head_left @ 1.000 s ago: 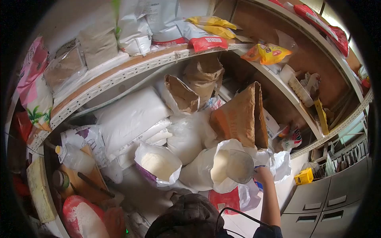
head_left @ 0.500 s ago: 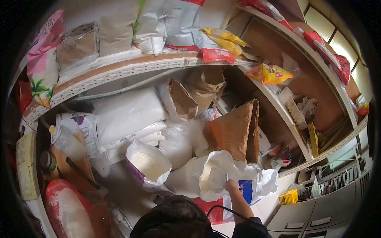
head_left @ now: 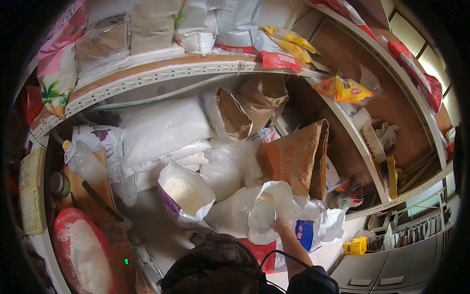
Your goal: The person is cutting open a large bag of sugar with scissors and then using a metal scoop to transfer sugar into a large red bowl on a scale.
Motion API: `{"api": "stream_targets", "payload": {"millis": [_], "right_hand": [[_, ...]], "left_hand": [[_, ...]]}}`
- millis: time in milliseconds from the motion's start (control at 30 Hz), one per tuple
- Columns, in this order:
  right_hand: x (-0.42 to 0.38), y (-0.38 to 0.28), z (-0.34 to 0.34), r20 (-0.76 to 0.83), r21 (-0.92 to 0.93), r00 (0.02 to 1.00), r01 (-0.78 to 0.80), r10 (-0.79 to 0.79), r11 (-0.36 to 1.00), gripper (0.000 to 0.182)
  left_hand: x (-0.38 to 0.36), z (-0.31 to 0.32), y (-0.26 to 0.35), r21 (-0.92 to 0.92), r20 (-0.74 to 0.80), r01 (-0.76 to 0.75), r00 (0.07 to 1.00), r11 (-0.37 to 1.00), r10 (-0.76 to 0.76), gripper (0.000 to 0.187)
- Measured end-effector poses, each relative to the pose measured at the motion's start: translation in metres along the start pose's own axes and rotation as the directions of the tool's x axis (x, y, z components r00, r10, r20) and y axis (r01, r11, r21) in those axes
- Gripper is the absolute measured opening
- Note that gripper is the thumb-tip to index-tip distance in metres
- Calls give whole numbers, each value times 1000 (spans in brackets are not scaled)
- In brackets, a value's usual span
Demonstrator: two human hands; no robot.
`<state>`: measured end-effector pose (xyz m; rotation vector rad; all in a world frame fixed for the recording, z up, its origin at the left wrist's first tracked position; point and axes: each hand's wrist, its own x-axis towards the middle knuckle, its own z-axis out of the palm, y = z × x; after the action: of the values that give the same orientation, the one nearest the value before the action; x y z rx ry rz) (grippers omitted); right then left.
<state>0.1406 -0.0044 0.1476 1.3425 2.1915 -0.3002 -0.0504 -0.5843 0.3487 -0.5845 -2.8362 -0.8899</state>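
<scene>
My right hand reaches in from the lower right to the mouth of an open white bag. Its fingers are closed on the edge of a round, greyish bowl, which sits tilted in the bag opening. Left of it, a white and purple bag stands with its top rolled open, showing pale flour. A blue and white bag lies just right of my hand. My left hand is not visible; a dark cap covers the lower middle.
Sealed white sacks are stacked behind, beside open brown paper sacks. A perforated shelf edge runs above, carrying several bags. At left are a plastic jug and a red tub of white powder. A yellow basket stands at right.
The round bowl now shows more of its face in the bag opening. My right hand has shifted slightly left, still at the bag's mouth. The whole view has moved a little.
</scene>
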Motion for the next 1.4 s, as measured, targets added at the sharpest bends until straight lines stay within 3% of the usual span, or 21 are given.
{"api": "stream_targets", "payload": {"millis": [233,433,533,633,933,1233,1400], "right_hand": [[2,-4,7,86,-70,996,45,-39,997,37],[-5,-7,9,19,-4,995,96,-96,995,41],[-2,-9,13,32,-29,997,76,-75,997,41],[-10,-14,4,81,-72,992,99,-94,992,39],[-3,-13,19,61,-39,996,62,-60,997,36],[-11,-21,15,25,18,1000,16,-16,1000,39],[-2,-16,21,53,-34,997,51,-49,998,40]], "left_hand": [[-4,-3,7,11,6,29,1000,1000,-29,19],[-9,-5,14,-32,29,15,999,999,-14,18],[-16,1,10,40,-42,-5,999,999,7,18],[-12,-5,20,-36,28,42,999,998,-41,18],[-15,-9,16,-36,73,112,991,993,-110,26],[-15,-6,6,-16,37,35,999,999,-34,18],[-14,-6,7,-42,11,63,998,997,-62,16]]}}
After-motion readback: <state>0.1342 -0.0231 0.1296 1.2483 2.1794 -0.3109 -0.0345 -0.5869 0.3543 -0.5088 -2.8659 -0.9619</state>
